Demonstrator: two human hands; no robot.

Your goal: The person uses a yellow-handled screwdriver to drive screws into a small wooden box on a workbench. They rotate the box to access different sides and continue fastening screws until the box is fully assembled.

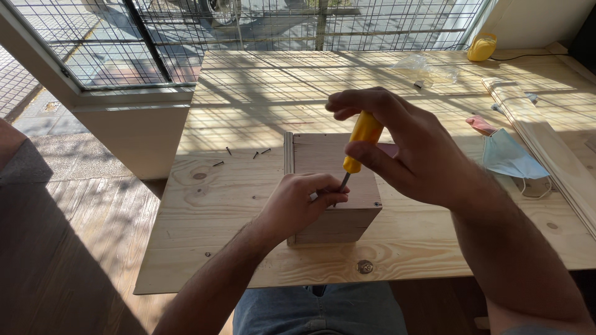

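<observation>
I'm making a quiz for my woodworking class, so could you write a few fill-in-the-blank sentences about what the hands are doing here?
1. The right hand grips a screwdriver with a ____ handle.
2. The left hand rests on top of a wooden ____.
3. A few loose screws lie on the table to the ____ of the box.
4. A light blue ____ lies on the table's right side.

Missing words: yellow; box; left; face mask
</observation>
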